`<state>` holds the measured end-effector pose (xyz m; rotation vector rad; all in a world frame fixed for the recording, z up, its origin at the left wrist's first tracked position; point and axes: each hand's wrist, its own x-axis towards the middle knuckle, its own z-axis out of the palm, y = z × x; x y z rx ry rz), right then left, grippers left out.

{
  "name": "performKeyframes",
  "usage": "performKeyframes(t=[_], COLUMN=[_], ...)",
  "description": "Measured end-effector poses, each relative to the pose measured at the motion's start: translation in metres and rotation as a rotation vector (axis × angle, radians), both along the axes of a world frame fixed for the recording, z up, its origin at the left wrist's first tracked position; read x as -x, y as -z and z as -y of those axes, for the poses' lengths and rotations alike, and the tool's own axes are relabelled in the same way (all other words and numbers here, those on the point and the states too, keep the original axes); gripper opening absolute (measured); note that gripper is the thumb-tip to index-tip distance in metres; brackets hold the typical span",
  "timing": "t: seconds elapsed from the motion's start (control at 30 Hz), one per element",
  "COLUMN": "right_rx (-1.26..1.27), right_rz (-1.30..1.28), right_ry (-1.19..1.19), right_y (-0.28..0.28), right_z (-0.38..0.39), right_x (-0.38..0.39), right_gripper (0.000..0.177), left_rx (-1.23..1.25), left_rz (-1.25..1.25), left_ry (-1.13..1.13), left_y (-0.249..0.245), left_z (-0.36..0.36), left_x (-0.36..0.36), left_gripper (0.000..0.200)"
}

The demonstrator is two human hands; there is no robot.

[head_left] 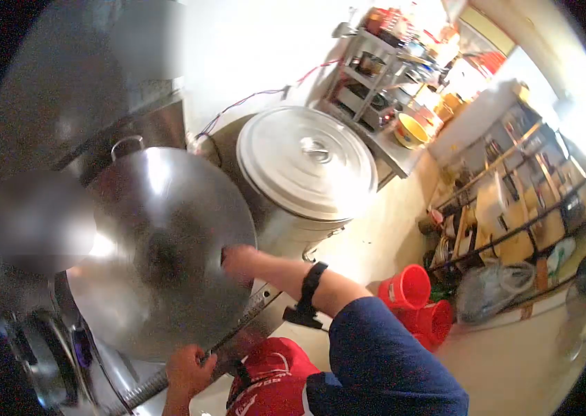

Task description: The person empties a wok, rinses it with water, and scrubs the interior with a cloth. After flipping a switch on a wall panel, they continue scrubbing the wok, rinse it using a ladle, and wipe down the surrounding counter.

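Observation:
A large, wide steel wok (pixel 168 305) fills the left part of the head view, with a loop handle (pixel 127 143) on its far rim. My left hand (pixel 191 372) is closed at the near rim, where a small dark bit of the opposite handle shows at the fingers. Inside the right wall of the wok is my right hand (pixel 241 263), slightly blurred, with its fingers curled. Something dark shows at those fingertips, too small to name. A black strap (pixel 312 286) circles my right forearm.
A big lidded pot (pixel 307 163) stands just beyond the wok. Red buckets (pixel 409 286) sit on the floor at right, near a rack (pixel 508 215) with boards. Shelves (pixel 369 76) hold cookware at the back. A blurred round metal shape (pixel 40 220) overlaps the left side.

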<state>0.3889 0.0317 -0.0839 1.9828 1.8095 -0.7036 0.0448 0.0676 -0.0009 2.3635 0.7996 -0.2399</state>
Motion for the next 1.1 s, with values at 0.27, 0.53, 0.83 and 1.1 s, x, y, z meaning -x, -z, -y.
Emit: performKeyframes(t=[0.27, 0.53, 0.83, 1.1], right_rx=[-0.376, -0.336, -0.356, -0.199], right_rz=[-0.432, -0.574, -0.459, -0.607], right_ry=[-0.098, -0.247, -0.483, -0.035], right_y=[0.108, 0.026, 0.037, 0.013], right_z=[0.002, 0.012, -0.006, 0.005], right_x=[0.137, 0.157, 0.15, 0.145], right_gripper=[0.025, 0.025, 0.032, 0.03], left_rx=[0.006, -0.047, 0.007, 0.006], left_rz=[0.046, 0.084, 0.076, 0.054], left_ry=[0.021, 0.033, 0.024, 0.021], left_y=[0.023, -0.028, -0.027, -0.022], left_z=[0.005, 0.034, 0.025, 0.022], left_x=[-0.004, -0.012, -0.011, -0.011], left_gripper=[0.041, 0.037, 0.036, 0.038])
